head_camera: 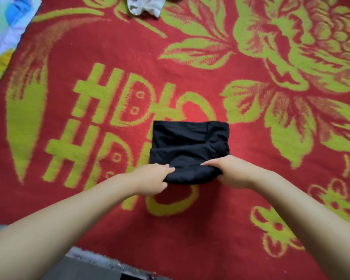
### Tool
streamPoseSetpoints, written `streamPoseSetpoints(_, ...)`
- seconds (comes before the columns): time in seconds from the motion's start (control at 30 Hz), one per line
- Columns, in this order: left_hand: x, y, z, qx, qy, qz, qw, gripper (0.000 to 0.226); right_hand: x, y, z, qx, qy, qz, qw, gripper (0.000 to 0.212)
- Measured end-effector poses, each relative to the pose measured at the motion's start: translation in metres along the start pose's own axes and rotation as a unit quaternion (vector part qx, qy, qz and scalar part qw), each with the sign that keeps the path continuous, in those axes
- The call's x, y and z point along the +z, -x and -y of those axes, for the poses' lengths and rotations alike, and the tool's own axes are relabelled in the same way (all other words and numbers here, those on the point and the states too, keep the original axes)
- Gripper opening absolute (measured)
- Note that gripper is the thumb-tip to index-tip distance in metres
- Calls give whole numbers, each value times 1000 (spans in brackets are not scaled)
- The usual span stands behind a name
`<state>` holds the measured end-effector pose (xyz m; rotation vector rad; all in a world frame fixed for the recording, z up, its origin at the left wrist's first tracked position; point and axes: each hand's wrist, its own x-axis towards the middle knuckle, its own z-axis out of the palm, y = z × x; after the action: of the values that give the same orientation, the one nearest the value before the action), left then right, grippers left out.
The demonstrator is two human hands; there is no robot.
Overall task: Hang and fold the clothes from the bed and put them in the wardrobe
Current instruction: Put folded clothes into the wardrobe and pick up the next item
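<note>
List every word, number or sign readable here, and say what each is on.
One large yellow-green "囍" (double happiness) character, woven into the red blanket, seen sideways and partly covered by the black garment.
The garment, the pale cloth at the top edge and the patterned sheet show no readable text.

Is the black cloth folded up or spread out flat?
Folded: the black cloth is a small layered rectangle, with both hands gripping its near edge.
</note>
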<state>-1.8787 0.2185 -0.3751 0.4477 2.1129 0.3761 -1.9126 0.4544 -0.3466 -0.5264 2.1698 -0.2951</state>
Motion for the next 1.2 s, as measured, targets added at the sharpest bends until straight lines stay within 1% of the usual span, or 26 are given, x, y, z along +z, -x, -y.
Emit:
streamPoseSetpoints(0.07, -24, 10, -1, 36, 44, 32, 998, 15, -27, 9, 8, 8, -31, 80, 996, 46)
streamPoseSetpoints(0.1, -40, 9, 0, 41, 36, 25, 998, 4, -40, 5, 8, 10, -30, 92, 995, 38)
streamPoseSetpoints(0.13, -60, 4, 3, 37, 20, 6, 999, 3, -54, -2, 5, 11, -20, 82, 996, 31)
streamPoseSetpoints(0.17, -79, -3, 7, 27, 11, -17, 999, 2, -67, -12, 0, 14, -15, 53, 998, 27)
streamPoseSetpoints(0.23, -114, -21, 15, 0, 17, -75, 997, 6, -86, -36, -11, 24, -15, -32, 999, 25)
streamPoseSetpoints(0.33, -138, -57, 33, -49, 7, -166, 985, 13, -99, -76, -30, 66, -22, -173, 982, 34)
streamPoseSetpoints(0.4, -132, -79, 44, -67, 11, -187, 980, 29, -90, -101, -41, 79, -17, -208, 975, 39)
streamPoseSetpoints(0.5, -104, -103, 54, -88, 1, -208, 974, 48, -62, -125, -54, 111, 0, -218, 970, 44)
streamPoseSetpoints(0.57, -82, -107, 53, -97, -18, -262, 960, 58, -43, -123, -54, 140, 3, -258, 956, 48)
streamPoseSetpoints(0.6, -69, -103, 49, -80, -35, -293, 952, 63, -35, -115, -49, 123, 16, -288, 950, 51)
streamPoseSetpoints(0.63, -54, -96, 43, -50, -56, -317, 946, 69, -25, -105, -42, 78, 40, -315, 945, 54)
streamPoseSetpoints(0.67, -35, -87, 36, -12, -78, -329, 941, 76, -13, -93, -35, 21, 68, -323, 944, 59)
streamPoseSetpoints(0.7, -17, -79, 30, 17, -106, -330, 938, 83, -1, -84, -31, -29, 107, -310, 944, 65)
streamPoseSetpoints(0.73, 2, -73, 25, 26, -135, -321, 937, 89, 14, -75, -31, -56, 152, -286, 944, 72)
streamPoseSetpoints(0.77, 16, -69, 23, 13, -152, -299, 942, 95, 24, -70, -32, -61, 187, -267, 943, 80)
streamPoseSetpoints(0.83, 32, -72, 18, -51, -151, -267, 950, 105, 39, -66, -36, -25, 215, -238, 947, 99)
streamPoseSetpoints(0.9, 28, -79, 11, -102, -151, -262, 948, 107, 41, -70, -37, 11, 225, -241, 944, 109)
streamPoseSetpoints(0.93, 24, -84, 9, -111, -150, -268, 945, 106, 39, -74, -35, 21, 228, -249, 941, 111)
streamPoseSetpoints(1.03, 15, -99, 17, -92, -158, -308, 933, 104, 32, -91, -32, 53, 220, -271, 936, 110)
streamPoseSetpoints(1.1, 11, -105, 26, -75, -165, -338, 924, 101, 29, -100, -32, 73, 220, -275, 933, 102)
streamPoseSetpoints(1.17, 9, -106, 29, -64, -163, -336, 925, 95, 29, -104, -33, 80, 214, -281, 932, 91)
streamPoseSetpoints(1.2, 7, -104, 27, -67, -157, -320, 932, 93, 28, -104, -32, 81, 207, -279, 934, 86)
